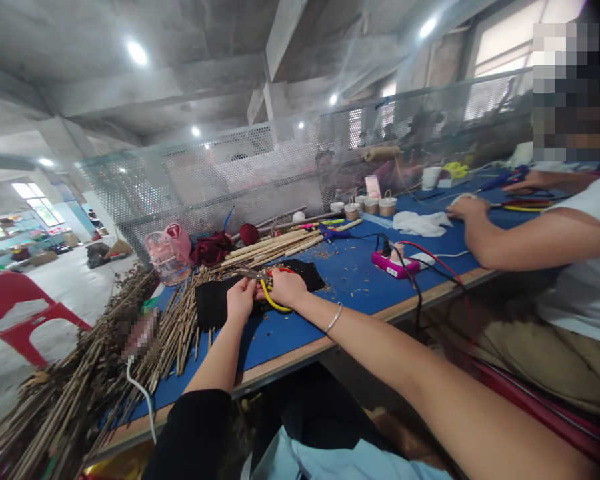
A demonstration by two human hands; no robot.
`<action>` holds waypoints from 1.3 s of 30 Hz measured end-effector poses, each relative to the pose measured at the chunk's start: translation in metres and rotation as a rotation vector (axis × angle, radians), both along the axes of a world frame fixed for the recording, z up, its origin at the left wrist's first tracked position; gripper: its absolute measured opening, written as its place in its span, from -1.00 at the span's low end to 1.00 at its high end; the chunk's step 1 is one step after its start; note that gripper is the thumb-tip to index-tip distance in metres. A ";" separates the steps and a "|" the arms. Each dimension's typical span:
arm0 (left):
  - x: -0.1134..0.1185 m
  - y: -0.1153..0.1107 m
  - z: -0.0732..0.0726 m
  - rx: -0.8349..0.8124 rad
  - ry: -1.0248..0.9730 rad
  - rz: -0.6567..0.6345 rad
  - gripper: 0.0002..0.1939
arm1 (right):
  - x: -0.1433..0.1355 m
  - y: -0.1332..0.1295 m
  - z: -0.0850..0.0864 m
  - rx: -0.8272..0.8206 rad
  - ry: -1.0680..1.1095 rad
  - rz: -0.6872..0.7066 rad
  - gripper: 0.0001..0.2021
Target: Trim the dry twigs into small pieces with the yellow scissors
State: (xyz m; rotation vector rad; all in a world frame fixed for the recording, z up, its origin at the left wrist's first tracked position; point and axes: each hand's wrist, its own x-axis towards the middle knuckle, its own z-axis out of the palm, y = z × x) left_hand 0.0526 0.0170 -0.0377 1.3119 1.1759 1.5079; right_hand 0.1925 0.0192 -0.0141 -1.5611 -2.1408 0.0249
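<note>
My right hand [287, 289] is wrapped round a pair of cutters with red and yellow handles [268, 297], their metal jaws pointing left. Close beside it, my left hand [240, 300] is closed in a pinch just below the jaws; whatever lies between its fingers is too small to make out. Under both hands is a black cloth [211, 303] on the blue table [300, 339]. Thin dry stems [177, 333] lie in a bundle to the left of the cloth. Thicker pale sticks [267, 247] rest behind the hands.
Dry branches [55, 400] overhang the table's left end. A pink clear bag [169, 257] stands behind them. To the right are a blue glue gun [333, 233], a purple power strip [395, 265] with cords, and white cloth [420, 223]. A co-worker's arm [510, 233] reaches in at the right.
</note>
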 end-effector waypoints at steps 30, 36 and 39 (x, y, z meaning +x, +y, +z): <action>-0.005 -0.003 0.008 -0.037 0.096 0.206 -0.66 | 0.004 0.010 -0.008 0.112 -0.028 0.046 -0.29; -0.003 -0.003 0.007 -0.007 0.105 0.199 -0.65 | 0.004 0.009 -0.006 0.055 -0.026 0.076 -0.32; -0.002 -0.003 0.006 0.010 0.102 0.204 -0.66 | 0.004 0.008 -0.004 -0.005 -0.007 0.085 -0.33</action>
